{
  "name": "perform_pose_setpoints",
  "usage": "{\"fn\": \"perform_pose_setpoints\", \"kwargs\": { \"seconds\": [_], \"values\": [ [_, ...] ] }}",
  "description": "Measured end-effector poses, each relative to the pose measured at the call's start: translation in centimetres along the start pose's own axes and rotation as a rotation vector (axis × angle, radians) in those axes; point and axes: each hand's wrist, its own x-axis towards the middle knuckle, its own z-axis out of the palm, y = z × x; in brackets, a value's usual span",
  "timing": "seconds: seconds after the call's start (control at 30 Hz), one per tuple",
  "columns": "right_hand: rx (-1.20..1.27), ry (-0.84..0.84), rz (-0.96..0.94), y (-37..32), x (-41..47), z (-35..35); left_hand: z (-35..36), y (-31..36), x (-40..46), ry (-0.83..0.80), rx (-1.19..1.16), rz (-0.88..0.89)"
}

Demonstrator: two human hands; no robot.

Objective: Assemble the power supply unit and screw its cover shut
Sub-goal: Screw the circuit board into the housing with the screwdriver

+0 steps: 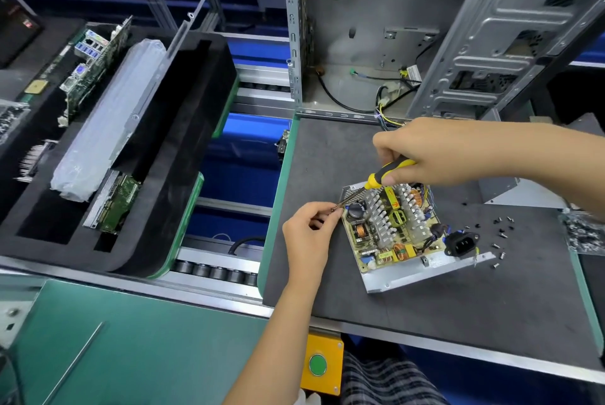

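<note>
on the mat, nearest first:
left hand [306, 234]: fingers pinched together at the screwdriver tip, looks like a tiny screw in there but can't tell for sure
psu [396, 234]: open, board and heatsinks showing, flat on the grey mat [327, 159], tilted a bit
right hand [435, 152]: fingers wrapped round the yellow/black screwdriver [383, 175], shaft angled down to the psu's left corner
screws [501, 237]: loose, scattered right of the psu
case [409, 28]: pc chassis standing open at the back
</note>
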Motion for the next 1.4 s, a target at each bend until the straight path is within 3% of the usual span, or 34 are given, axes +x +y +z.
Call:
{"fn": "perform_pose_setpoints", "kwargs": {
  "seconds": [0.23,0.43,0.67,0.87,1.4],
  "values": [
    [0.06,0.018,0.003,1.1,-0.1,1.3,-0.4,-0.2,0.0,-0.036,-0.012,0.015],
    [0.284,0.048,0.052,1.5,-2.2,2.1,-1.0,-0.9,0.0,-0.058,0.017,0.022],
    [0.441,0.269,0.238,-1.2,-3.7,9.1,-1.1,-1.3,-0.2,-0.087,0.177,0.182],
    [0.168,0.305,0.421,-2.6,-2.3,11.5,-0.7,-1.5,-0.3,-0.125,0.234,0.221],
    [0.229,0.377,0.39,-2.7,-2.3,12.6,-0.3,-1.5,0.1,-0.077,0.221,0.193]
  ]
}}
